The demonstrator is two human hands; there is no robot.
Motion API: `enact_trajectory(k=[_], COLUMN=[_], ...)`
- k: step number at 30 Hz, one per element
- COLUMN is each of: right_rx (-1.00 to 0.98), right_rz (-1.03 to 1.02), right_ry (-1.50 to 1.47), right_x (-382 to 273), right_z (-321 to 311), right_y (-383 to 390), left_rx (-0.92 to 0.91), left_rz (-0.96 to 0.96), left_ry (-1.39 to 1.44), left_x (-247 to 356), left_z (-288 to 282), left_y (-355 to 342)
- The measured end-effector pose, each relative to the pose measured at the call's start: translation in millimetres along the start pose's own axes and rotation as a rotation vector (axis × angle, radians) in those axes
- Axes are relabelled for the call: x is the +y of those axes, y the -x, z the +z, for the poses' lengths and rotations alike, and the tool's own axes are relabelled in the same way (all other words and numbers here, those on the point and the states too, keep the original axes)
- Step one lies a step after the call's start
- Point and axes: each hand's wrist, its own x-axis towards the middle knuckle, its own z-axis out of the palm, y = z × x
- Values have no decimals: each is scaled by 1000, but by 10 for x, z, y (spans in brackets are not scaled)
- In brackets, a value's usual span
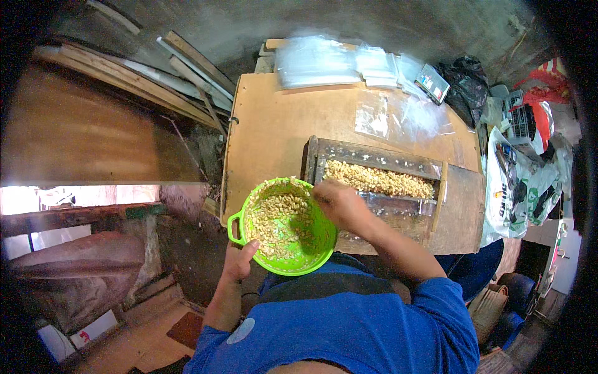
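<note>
A green plastic bowl with a side handle holds a pale, crumbly puffed-grain mix. My left hand grips it at the lower left, thumb on the rim. My right hand is closed at the bowl's upper right rim, beside a wooden mould; what its fingers hold, if anything, is hidden. A long strip of the same mix fills the mould's trough, and a thin wooden slat lies at its right end.
The worktable carries clear plastic bags, a small flat case and a black bag. At right are crates and white bags. Planks lean at upper left.
</note>
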Motion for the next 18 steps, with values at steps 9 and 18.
enact_trajectory(k=[9,18], right_rx=[106,96], right_rz=[-248,45], right_ry=[348,374], right_x=[663,877], right_z=[-86,-334], right_y=[-48,184], left_rx=[-15,38], left_rz=[-13,-48], left_ry=[91,38], left_x=[-79,-174], left_z=[1,-41], left_y=[24,64])
